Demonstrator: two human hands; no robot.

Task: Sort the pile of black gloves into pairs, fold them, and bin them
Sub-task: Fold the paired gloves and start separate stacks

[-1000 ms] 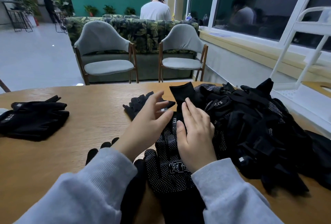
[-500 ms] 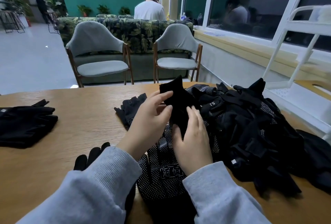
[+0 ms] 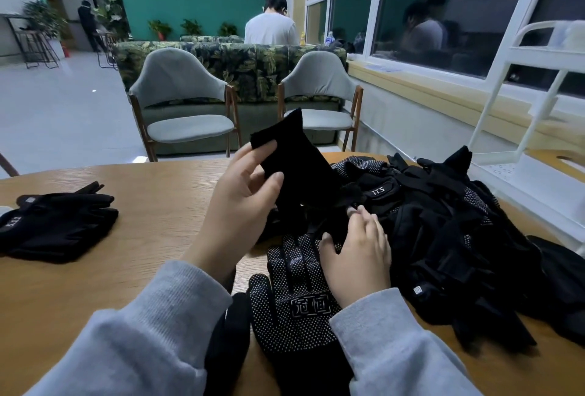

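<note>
- The left hand (image 3: 243,196) pinches a plain black glove (image 3: 297,158) by its upper edge, thumb on the near side, fingers curled behind, and holds it lifted above the table (image 3: 152,237).
- That glove hangs with its long axis slanting from far-left down to near-right, its lower end meeting the pile (image 3: 443,231) just beyond the right hand (image 3: 357,256).
- The right hand lies on a dotted glove (image 3: 294,294), fingertips curled into the black cloth at the pile's left edge; whether it grips anything there I cannot tell.
- The dotted glove lies flat, its long axis running near to far, between the two sleeves.
- The pile spreads to the right, so the right hand is nearer to it for picking a mate.
- A sorted stack (image 3: 60,224) sits well apart at the far left, nearer the left hand; no bin shows.
</note>
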